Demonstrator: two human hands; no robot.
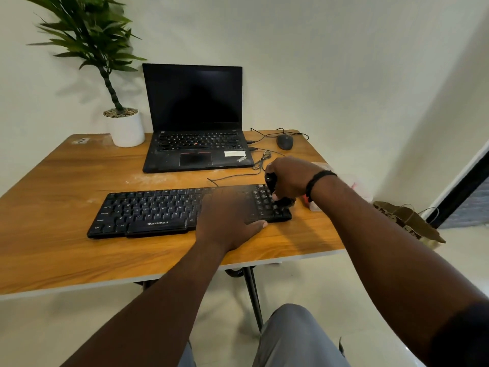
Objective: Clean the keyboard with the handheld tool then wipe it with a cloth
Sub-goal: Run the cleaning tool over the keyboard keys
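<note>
Keyboard (148, 210) flat on table (66, 176), near front edge. Left hand (227, 221) pressed flat on its right half, fingers straight. Right hand (289, 178) curled round brush (280, 200), bristles on keypad.

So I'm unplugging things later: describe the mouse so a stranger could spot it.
On the wooden table, look right of the open laptop, near the far right corner. The mouse is the small dark oval there, trailing a thin black cable.
</note>
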